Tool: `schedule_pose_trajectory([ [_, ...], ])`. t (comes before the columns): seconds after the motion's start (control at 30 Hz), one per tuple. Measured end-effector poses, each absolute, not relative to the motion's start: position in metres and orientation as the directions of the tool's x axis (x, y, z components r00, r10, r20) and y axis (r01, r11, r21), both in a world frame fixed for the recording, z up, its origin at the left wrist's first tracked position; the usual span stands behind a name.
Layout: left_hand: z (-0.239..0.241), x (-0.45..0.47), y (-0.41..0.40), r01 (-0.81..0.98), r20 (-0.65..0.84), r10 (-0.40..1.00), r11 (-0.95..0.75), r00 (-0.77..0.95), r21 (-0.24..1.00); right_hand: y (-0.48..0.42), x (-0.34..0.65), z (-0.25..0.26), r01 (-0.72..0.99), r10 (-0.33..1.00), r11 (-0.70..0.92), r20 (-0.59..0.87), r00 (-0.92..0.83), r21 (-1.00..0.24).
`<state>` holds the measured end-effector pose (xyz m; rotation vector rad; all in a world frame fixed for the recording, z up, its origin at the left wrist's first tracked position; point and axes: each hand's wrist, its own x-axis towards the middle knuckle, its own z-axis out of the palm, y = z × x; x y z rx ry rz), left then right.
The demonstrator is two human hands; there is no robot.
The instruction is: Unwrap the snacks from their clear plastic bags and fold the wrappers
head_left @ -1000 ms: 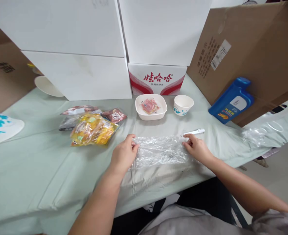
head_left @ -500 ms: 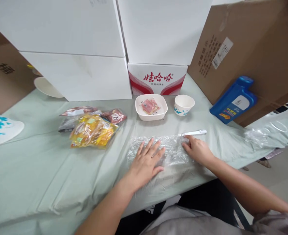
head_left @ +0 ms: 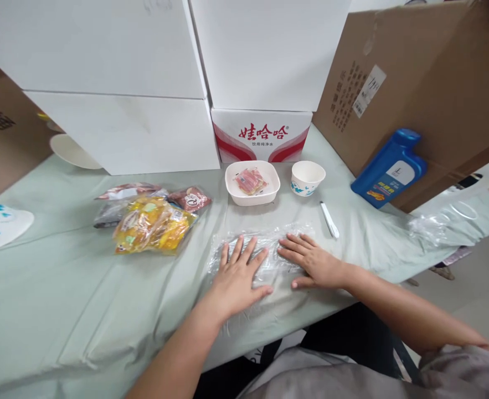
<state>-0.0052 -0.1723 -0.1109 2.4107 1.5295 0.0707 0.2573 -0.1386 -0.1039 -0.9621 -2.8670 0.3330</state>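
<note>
A sheet of clear, crinkled plastic wrap (head_left: 268,241) lies spread on the cloth-covered table (head_left: 82,299). On its left part my left hand (head_left: 238,277) rests flat with fingers spread. My right hand (head_left: 313,263) presses flat on the right part, fingers outstretched, holding nothing. Beyond the right hand a white utility knife (head_left: 329,220) lies on the cloth, apart from the fingers. Behind the plastic stand a white tray (head_left: 231,194) with small pink packets (head_left: 250,181) in it and a paper bowl (head_left: 306,185) with blue leaf prints.
Snack bags (head_left: 155,224) lie left of the plastic. A blue bottle (head_left: 389,169) leans against a brown carton (head_left: 364,55) on the right. White boxes (head_left: 119,130) and a red-and-white carton (head_left: 263,136) wall off the back. Loose clear plastic (head_left: 435,227) lies at right.
My right hand has let go of the knife and flattened onto the plastic. The knife has turned from crosswise to pointing away. My left hand stays spread on the plastic.
</note>
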Motion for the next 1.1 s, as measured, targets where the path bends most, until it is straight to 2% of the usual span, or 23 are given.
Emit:
schedule_pose_trajectory([
  [0.1, -0.107, -0.017, -0.17, 0.914, -0.149, 0.922, -0.312, 0.357, 0.26, -0.14, 0.276, -0.112, 0.65, 0.652, 0.733, -0.064, -0.755, -0.202],
  [0.23, -0.098, -0.022, -0.175, 0.9, -0.05, 0.929, -0.34, 0.366, 0.274, -0.15, 0.302, -0.11, 0.715, 0.728, 0.684, 0.077, -0.681, -0.147],
  [0.33, -0.088, -0.021, -0.181, 0.84, 0.019, 0.888, -0.441, 0.459, 0.316, -0.159, 0.306, -0.106, 0.648, 0.674, 0.738, 0.17, -0.718, -0.188],
  [0.43, -0.08, -0.025, -0.183, 0.796, -0.043, 0.858, -0.455, 0.512, 0.399, -0.163, 0.307, -0.106, 0.596, 0.643, 0.764, 0.208, -0.737, -0.246],
  [0.53, -0.078, -0.035, -0.181, 0.785, -0.084, 0.854, -0.427, 0.513, 0.449, -0.162, 0.311, -0.106, 0.617, 0.665, 0.746, 0.227, -0.712, -0.251],
  [0.73, -0.076, -0.043, -0.18, 0.763, -0.053, 0.834, -0.474, 0.549, 0.439, -0.164, 0.316, -0.103, 0.611, 0.654, 0.756, 0.252, -0.713, -0.232],
  [0.83, -0.071, -0.043, -0.181, 0.764, -0.068, 0.838, -0.456, 0.541, 0.457, -0.165, 0.316, -0.103, 0.594, 0.653, 0.757, 0.285, -0.702, -0.271],
  [1.1, -0.071, -0.047, -0.177, 0.766, -0.09, 0.853, -0.409, 0.513, 0.496, -0.163, 0.314, -0.107, 0.681, 0.77, 0.636, 0.348, -0.534, -0.362],
])
